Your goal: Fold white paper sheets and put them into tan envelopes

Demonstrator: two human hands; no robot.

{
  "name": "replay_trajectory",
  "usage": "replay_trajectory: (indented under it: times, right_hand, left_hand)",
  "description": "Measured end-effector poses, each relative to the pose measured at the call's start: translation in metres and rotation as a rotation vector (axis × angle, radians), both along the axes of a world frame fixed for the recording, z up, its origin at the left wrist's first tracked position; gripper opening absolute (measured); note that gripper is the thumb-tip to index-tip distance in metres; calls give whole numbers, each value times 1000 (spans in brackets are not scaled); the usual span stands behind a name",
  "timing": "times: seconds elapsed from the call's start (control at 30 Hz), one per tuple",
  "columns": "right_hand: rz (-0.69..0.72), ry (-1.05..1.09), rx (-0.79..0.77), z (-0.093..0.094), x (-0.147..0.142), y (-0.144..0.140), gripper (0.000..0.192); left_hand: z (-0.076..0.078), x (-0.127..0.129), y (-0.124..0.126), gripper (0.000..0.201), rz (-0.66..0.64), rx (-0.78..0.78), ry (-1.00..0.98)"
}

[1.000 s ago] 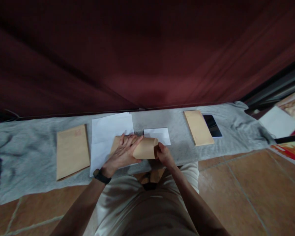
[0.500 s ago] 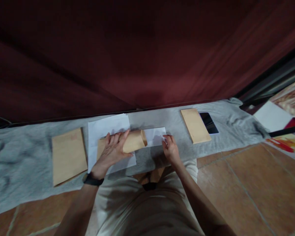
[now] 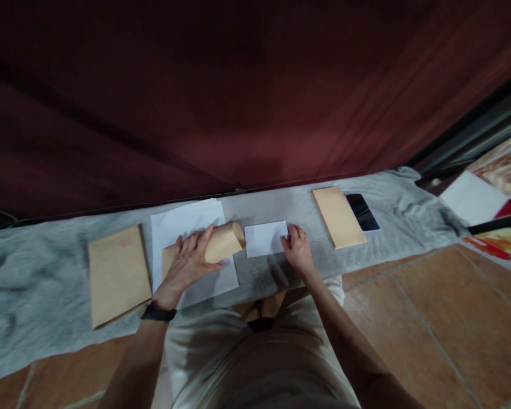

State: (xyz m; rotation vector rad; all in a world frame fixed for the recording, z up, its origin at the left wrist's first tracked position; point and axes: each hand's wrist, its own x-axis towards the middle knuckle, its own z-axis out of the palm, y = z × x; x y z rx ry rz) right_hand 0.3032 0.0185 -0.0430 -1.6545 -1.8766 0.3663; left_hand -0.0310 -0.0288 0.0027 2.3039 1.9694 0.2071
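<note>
My left hand holds a brown paper envelope, fingers across its top side and thumb along its near edge. The envelope's mouth faces right and bulges. Underneath lie white paper sheets. Just right of the mouth is a folded white paper, flat on the grey cloth and apart from the envelope. My right hand pinches that paper's right edge between thumb and fingers; the fingertips are partly hidden.
A stack of brown envelopes lies on the left of the grey cloth. To the right are another brown envelope and a phone. A dark red curtain hangs behind the cloth-covered surface.
My left hand and the envelope have shifted left. The folded paper's left end, hidden by the envelope earlier, now shows fully. My right hand stays at the paper's right edge.
</note>
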Motion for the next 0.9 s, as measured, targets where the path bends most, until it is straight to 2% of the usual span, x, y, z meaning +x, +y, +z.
replay_trajectory:
  times: [0.1, 0.3, 0.43, 0.53, 0.67, 0.8, 0.9]
  right_hand:
    - [-61, -42, -93, 0, 5, 6, 46]
    - [-88, -172, -286, 10, -7, 11, 42]
    - [-102, -172, -368, 15, -8, 14, 26]
    - [-66, -127, -371, 14, -4, 16, 12]
    - [-66, 86, -320, 11, 9, 14, 16]
    - [11, 258, -336, 10, 31, 12, 22]
    - [35, 215, -361, 11, 44, 10, 20]
  left_hand:
    - [1, -3, 0, 114, 40, -27, 4]
    - [-3, 0, 1, 118, 45, -77, -17]
    - [-9, -7, 1, 119, 42, -78, -27]
    - [-9, -2, -2, 108, -26, 7, -73]
    - [-6, 38, -14, 82, -158, 125, -246]
    - [-10, 102, -29, 72, -307, 53, -365]
    - [-20, 146, -33, 68, -347, 21, -387]
